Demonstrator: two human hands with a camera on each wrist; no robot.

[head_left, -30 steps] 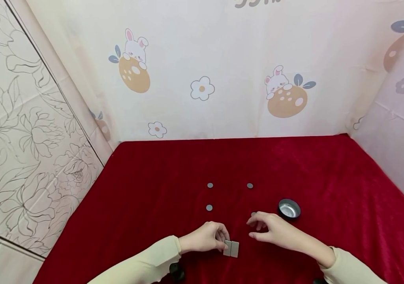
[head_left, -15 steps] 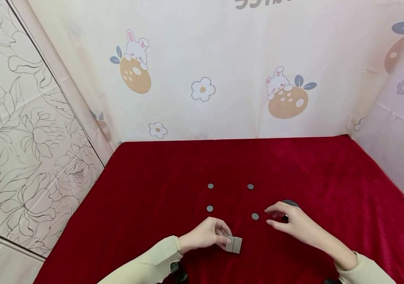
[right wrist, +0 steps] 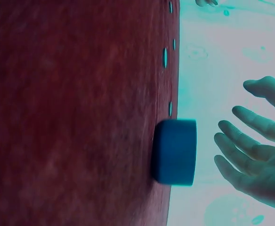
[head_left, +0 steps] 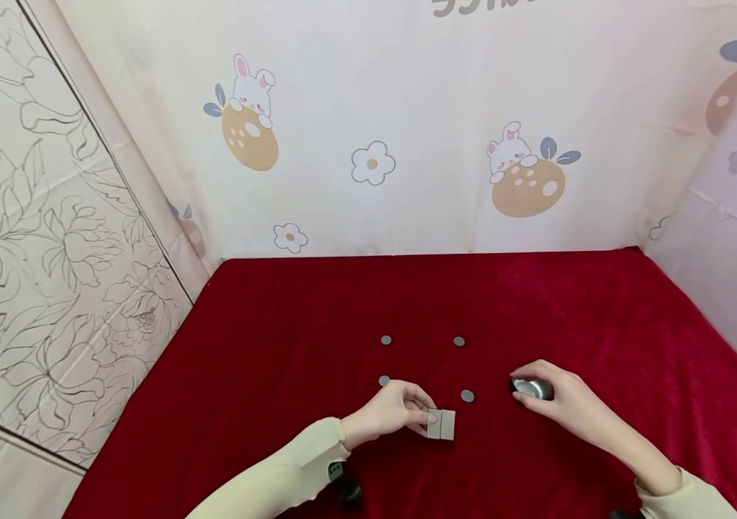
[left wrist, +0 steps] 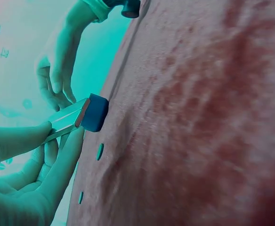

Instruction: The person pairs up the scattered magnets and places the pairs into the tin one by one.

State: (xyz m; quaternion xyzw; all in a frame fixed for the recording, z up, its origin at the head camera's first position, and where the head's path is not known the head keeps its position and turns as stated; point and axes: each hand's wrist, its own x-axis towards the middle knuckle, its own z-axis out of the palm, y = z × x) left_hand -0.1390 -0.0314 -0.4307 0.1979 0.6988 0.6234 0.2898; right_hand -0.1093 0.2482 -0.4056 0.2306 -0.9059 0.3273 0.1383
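Observation:
My left hand (head_left: pixel 390 414) pinches a small flat grey rectangular piece (head_left: pixel 447 425) between thumb and fingers; a line runs across its middle. In the left wrist view the piece (left wrist: pixel 68 116) has a shiny, layered edge. My right hand (head_left: pixel 565 396) is over a small round dish (head_left: pixel 543 390), dark outside and silvery inside, overlapping it in the head view. In the right wrist view its spread fingers stand apart from the dish (right wrist: pixel 176 151). Several flat grey discs lie spaced on the cloth, one disc (head_left: pixel 467 396) between the hands and another disc (head_left: pixel 384 380) partly behind the left hand.
A red velvety cloth (head_left: pixel 303 317) covers the table. Two more discs lie farther back, a left one (head_left: pixel 386 340) and a right one (head_left: pixel 459 342). A printed curtain (head_left: pixel 433 94) stands behind, and a flower-patterned panel (head_left: pixel 50 238) borders the left side.
My right hand has moved right, from beside the nearest disc to over the dish. My left hand has shifted up and right with the grey piece still pinched.

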